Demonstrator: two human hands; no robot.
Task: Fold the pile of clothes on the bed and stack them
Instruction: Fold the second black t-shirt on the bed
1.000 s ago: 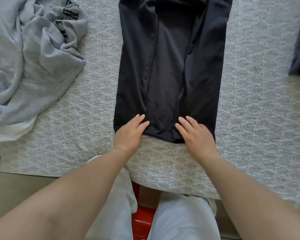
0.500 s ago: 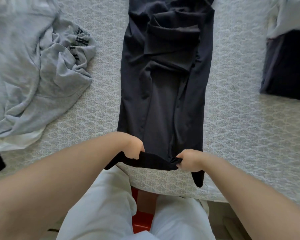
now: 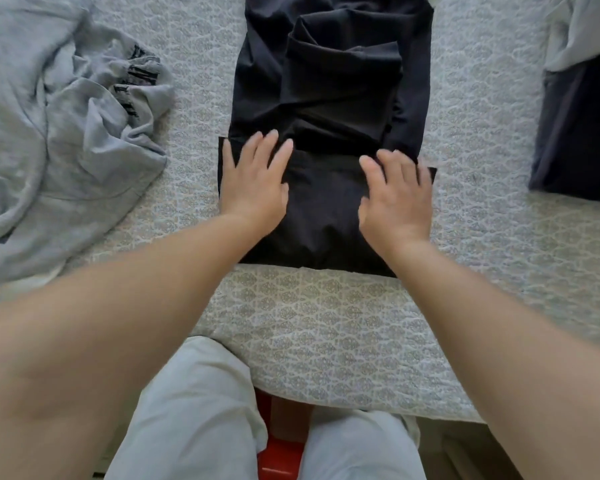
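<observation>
A black garment (image 3: 329,95) lies lengthwise in the middle of the bed, its near end folded up over itself into a flat flap (image 3: 323,216). My left hand (image 3: 255,181) rests flat on the flap's left side, fingers spread. On the flap's right side lies my right hand (image 3: 397,195), also flat with fingers apart. Neither hand grips the cloth. A crumpled grey garment (image 3: 59,133) with black lettering lies unfolded at the left. Folded dark clothes (image 3: 579,129) sit at the right edge with a light grey piece (image 3: 582,26) on top.
The bed has a grey patterned cover (image 3: 326,327); its near edge runs just in front of my legs in light trousers (image 3: 194,410). A red object (image 3: 278,455) shows on the floor between my legs.
Both hands pinched the garment's near hem, lifted it and carried it away from me, folding it over. They have let go and now lie flat on the folded flap.
</observation>
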